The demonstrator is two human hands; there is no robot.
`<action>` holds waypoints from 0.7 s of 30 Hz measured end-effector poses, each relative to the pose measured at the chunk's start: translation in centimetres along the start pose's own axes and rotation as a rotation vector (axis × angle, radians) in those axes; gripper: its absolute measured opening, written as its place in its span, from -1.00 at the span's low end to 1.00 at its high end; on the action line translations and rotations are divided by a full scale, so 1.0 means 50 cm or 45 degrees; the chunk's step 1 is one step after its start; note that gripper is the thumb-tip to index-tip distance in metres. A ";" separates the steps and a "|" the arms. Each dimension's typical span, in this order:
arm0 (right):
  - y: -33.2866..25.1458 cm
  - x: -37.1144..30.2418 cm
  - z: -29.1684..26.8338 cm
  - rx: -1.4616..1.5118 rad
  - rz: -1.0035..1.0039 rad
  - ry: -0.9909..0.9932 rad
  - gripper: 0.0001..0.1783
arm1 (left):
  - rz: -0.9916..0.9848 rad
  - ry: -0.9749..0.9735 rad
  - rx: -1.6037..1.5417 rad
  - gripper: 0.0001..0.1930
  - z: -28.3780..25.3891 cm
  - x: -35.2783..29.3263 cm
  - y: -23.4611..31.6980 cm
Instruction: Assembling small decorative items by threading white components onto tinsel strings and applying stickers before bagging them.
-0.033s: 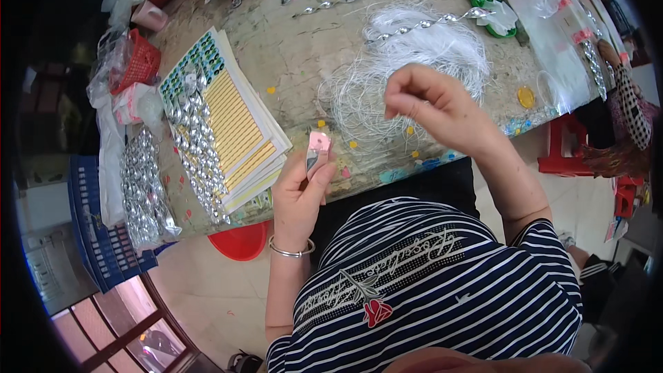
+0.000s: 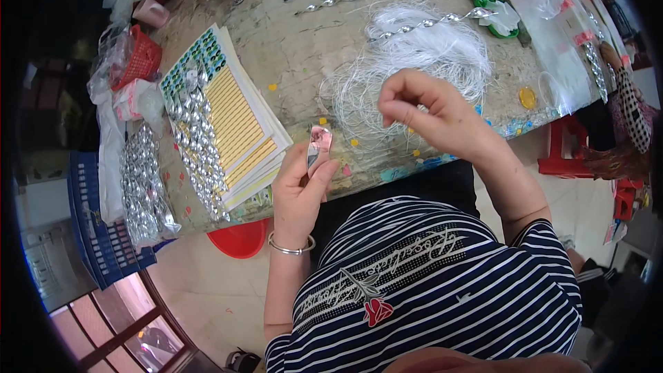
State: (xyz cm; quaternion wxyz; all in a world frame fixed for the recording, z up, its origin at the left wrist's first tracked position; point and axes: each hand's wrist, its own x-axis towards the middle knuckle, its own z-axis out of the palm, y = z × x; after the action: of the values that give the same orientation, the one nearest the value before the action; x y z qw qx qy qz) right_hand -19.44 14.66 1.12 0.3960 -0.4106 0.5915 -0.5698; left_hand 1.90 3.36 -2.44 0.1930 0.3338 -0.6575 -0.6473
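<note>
In the head view, which looks down on the person from above, I see the left hand (image 2: 298, 193) near the front edge of the worn desk (image 2: 297, 34), and its grip is closed on a small pink and silvery piece (image 2: 321, 139), between the thumb and the fingers. This piece stands up from the fingertips, in front of the person's body. The right hand (image 2: 442, 114) is to the right of it and well apart, with its fingers bent and the thumb near the forefinger; if some thin thread is in this grip, I cannot tell. Just behind the right hand there lies a loose heap of white threads (image 2: 442, 48), and across it one twisted silver strip (image 2: 431, 23). To the left of the left hand is a pile of paper sheets (image 2: 238, 114), with golden stripes and with green and blue round shapes, and a bunch of silver twists (image 2: 197, 128) lies partly over it. A second silver bunch (image 2: 145, 186) is at the left side, below a red basket (image 2: 141, 59). A yellow disc (image 2: 527, 98) lies near the right front edge.
</note>
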 end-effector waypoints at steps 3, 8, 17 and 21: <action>-0.004 0.007 0.037 -0.275 0.018 -0.137 -0.90 | -0.004 0.049 -0.127 -0.74 0.024 0.008 0.042; -0.012 0.017 0.059 -0.279 0.007 -0.190 -0.90 | -0.124 0.010 -0.193 -0.81 0.020 0.010 0.037; 0.034 0.033 0.001 -0.337 0.200 0.032 -0.89 | -0.211 0.151 -0.171 -0.87 -0.027 -0.007 -0.016; 0.073 0.037 -0.010 -0.408 0.110 0.079 -0.84 | -0.282 0.142 -0.091 -0.86 -0.032 -0.006 -0.036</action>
State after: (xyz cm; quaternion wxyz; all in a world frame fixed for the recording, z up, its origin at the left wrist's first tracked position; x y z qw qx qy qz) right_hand -20.69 13.13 -2.54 0.3311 -0.4248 0.7038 -0.4633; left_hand 3.53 2.53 -3.99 0.1683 0.4326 -0.5815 -0.6681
